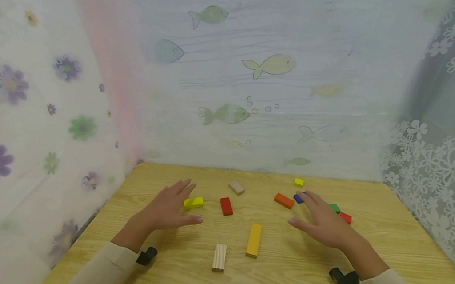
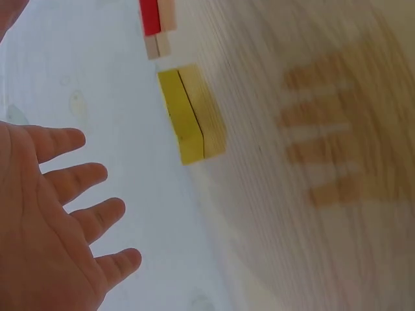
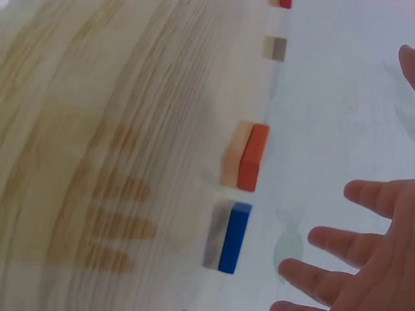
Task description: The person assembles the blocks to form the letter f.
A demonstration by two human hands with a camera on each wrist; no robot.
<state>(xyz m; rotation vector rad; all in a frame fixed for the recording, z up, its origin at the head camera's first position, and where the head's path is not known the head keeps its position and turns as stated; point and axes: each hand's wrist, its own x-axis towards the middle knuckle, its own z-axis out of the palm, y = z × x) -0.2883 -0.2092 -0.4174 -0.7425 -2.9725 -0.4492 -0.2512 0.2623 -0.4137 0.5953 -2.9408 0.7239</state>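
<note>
My left hand (image 1: pixel 168 206) hovers over the left side of the table with its fingers spread, holding nothing. Just past its fingers lies a yellow block (image 1: pixel 193 203), which the left wrist view also shows apart from the fingertips. A red block (image 1: pixel 226 206) lies a little to its right. On the other side, my right hand (image 1: pixel 325 221) is held above the table, fingers spread and nothing in them. A blue block (image 1: pixel 299 198) is partly hidden behind its fingertips. Beside that is an orange block (image 1: pixel 284 201). A green block (image 1: pixel 334 208) and another red block (image 1: pixel 345 218) show behind the hand.
Between the hands, nearer the front, lie a yellow-orange block (image 1: pixel 253 240) and a striped wooden block (image 1: pixel 219 257). Farther back are a plain wooden block (image 1: pixel 236 187) and a small yellow block (image 1: pixel 298 182). Patterned curtains (image 1: pixel 264 87) hang around the wooden table (image 1: pixel 185 272).
</note>
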